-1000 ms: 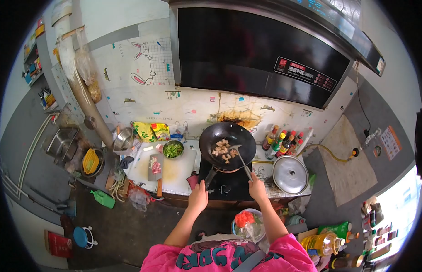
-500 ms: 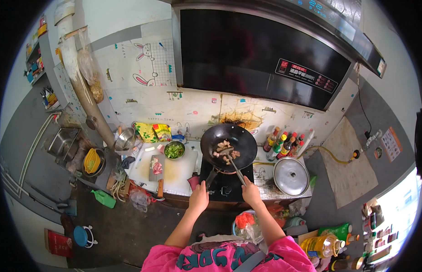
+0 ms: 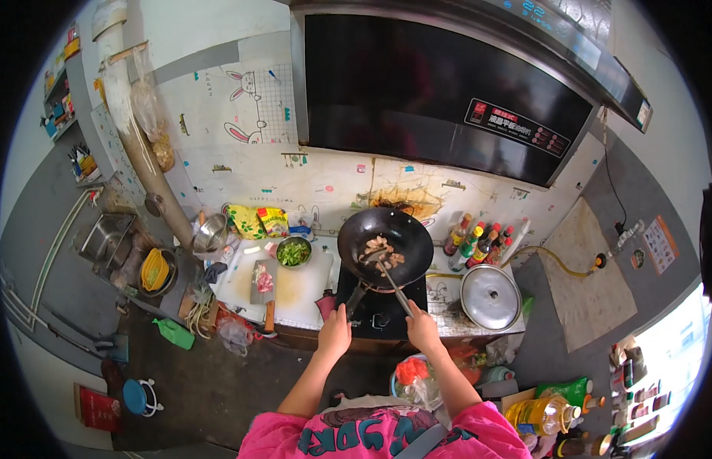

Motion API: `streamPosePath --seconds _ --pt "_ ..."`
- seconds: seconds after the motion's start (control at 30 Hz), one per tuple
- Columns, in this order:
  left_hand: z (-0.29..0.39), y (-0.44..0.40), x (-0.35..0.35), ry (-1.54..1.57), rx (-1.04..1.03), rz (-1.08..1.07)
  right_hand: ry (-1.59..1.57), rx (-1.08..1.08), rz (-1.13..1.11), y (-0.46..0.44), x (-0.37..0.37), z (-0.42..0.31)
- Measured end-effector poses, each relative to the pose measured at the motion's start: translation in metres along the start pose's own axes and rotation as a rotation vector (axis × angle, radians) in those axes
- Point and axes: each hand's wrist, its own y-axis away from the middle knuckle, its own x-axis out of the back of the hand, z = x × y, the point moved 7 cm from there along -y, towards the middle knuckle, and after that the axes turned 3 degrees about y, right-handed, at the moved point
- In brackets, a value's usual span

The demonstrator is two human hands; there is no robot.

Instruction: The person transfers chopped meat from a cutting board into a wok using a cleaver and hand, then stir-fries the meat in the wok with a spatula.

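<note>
A black wok sits on the black stove, with browned pieces of meat in its middle. My left hand is closed round the wok's handle. In my right hand is the metal spatula, its blade low among the meat pieces at the left of the wok's middle. Left of the stove, a cleaver with raw meat on its blade lies on a white cutting board. Behind it stands a bowl of chopped greens.
A silver lid rests right of the stove, with sauce bottles behind it. The range hood hangs over the wok. Seasoning bags and a metal bowl stand at the back left. Below my right arm is a basin.
The spatula and my right hand have moved left; its blade went from the wok's right side into the meat. The meat pieces have shifted. My left hand stays on the handle.
</note>
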Motion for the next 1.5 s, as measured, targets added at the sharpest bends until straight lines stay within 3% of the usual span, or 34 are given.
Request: streamPosePath --seconds 0.3,1.4,1.5 --pt "0.002 0.001 0.003 0.003 -0.016 0.019 -0.107 0.015 0.073 -0.015 -0.012 0.010" --pt "0.002 0.000 0.001 -0.006 0.032 -0.024 0.030 -0.008 0.029 0.011 0.000 0.023" --pt "0.001 0.001 0.002 -0.005 0.026 -0.015 -0.018 0.156 0.215 0.008 -0.003 0.018"
